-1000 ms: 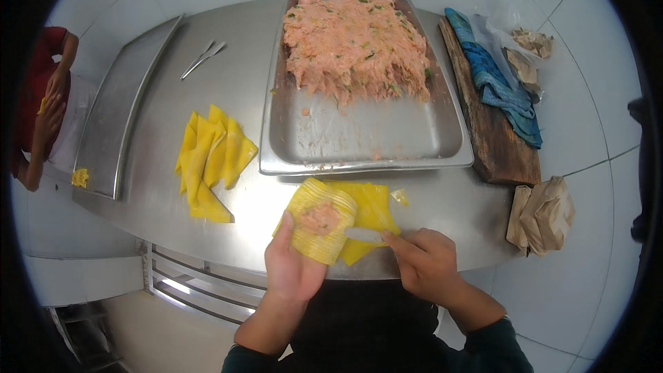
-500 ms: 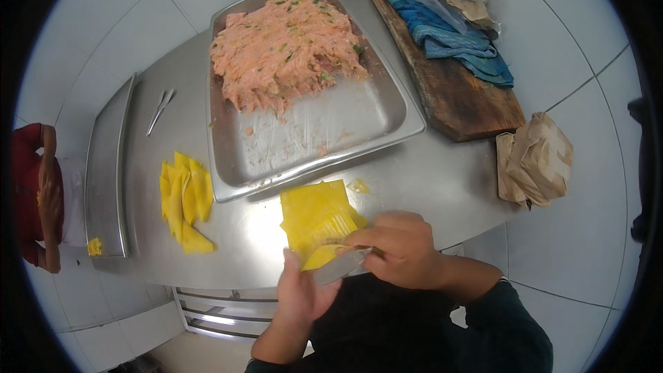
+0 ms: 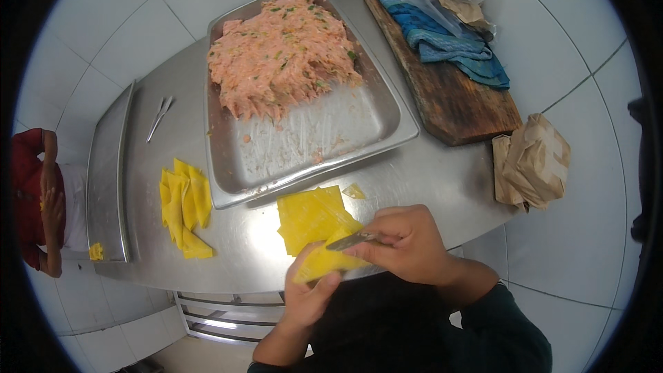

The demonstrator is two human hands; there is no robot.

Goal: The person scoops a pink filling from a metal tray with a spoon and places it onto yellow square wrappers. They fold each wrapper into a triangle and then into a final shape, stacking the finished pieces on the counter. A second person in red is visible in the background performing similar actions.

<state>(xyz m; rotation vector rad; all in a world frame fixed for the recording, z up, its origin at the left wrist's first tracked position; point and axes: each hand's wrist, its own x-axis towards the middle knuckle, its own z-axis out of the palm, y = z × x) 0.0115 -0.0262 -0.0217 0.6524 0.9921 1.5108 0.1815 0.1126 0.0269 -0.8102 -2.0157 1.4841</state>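
A yellow dough wrapper (image 3: 323,262) lies across my left hand (image 3: 305,298), whose thumb rests near its lower edge and whose fingers are mostly hidden beneath it. In my right hand (image 3: 409,245) is a flat metal spreading blade (image 3: 349,240), gripped in curled fingers with its tip over the wrapper's upper part. Whether any filling is on the wrapper cannot be made out. Just beyond both hands sits a stack of yellow wrappers (image 3: 304,215) on the steel table. Behind it, a deep steel pan (image 3: 314,174) holds pink minced meat with green bits (image 3: 283,48).
Folded yellow wrappers (image 3: 186,200) lie left of the pan, near metal tongs (image 3: 160,119) and a shallow tray (image 3: 107,173). At right are a wooden board (image 3: 466,107) with a blue cloth (image 3: 456,52), and a brown paper package (image 3: 535,162). Another person (image 3: 41,200) stands far left.
The blade has moved up and away from my left palm to the wrapper's upper part. My left hand has turned, and the wrapper now shows broadly over its fingers.
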